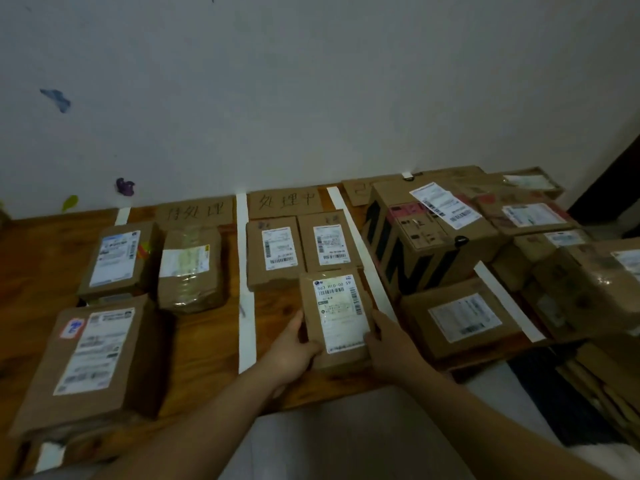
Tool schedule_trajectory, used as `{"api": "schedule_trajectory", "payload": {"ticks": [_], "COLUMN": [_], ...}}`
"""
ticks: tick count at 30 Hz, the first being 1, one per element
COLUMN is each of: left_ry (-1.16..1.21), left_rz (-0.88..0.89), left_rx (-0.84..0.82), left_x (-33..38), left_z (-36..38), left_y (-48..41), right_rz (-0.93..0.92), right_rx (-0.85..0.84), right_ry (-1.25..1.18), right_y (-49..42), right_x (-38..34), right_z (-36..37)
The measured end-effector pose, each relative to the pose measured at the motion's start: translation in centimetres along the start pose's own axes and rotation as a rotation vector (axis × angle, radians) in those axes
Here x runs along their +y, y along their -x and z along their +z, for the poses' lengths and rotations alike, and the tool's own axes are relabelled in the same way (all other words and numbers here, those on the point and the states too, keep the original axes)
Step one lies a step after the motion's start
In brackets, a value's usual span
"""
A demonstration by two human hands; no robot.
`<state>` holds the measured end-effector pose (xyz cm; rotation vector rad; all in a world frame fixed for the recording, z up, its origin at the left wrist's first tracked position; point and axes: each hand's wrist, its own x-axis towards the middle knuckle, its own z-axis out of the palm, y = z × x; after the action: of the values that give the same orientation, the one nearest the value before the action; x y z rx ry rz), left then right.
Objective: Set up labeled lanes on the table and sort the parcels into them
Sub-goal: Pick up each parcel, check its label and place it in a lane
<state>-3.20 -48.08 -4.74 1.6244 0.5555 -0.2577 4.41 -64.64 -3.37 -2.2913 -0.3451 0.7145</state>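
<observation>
Parcel gripped between left hand and right hand, one clamped on each long side | held in middle lane, just right of white tape strip | long axis pointing away toward wall | both hands equally near.

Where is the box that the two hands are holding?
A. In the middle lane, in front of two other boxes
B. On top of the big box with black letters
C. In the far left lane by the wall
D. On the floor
A: the left hand and right hand grip the held box between two white tape strips, just in front of two boxes.
</observation>
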Motion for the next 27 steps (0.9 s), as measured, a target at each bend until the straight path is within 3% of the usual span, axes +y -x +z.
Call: {"api": "schedule_trajectory", "payload": {"ticks": [5,11,20,27], "left_ry": [0.015,-0.176,-0.340,-0.365], "left_rz": [-0.016,0.012,-0.043,-0.008], "left_rx": [0.007,-0.078,-0.105,0.127], "left_x": [-0.8,-1.8,0.4,3.1], "left_z": [2.3,2.9,2.4,-3.2], "left_y": [-1.0,-2.4,-5.2,-0.3], "right_rz": [-0.039,-0.098,-0.092,-0.250], "right_rx": [-0.045,-0.042,-0.024,0.017], "right_ry": [-0.054,-0.079,0.071,0.306], "right_y": [-1.1,-1.8,-4.4,-3.6], "right_x": [2.9,4.3,4.2,-3.1], "right_z": [-0.2,-0.7,-1.9,-2.3]}}
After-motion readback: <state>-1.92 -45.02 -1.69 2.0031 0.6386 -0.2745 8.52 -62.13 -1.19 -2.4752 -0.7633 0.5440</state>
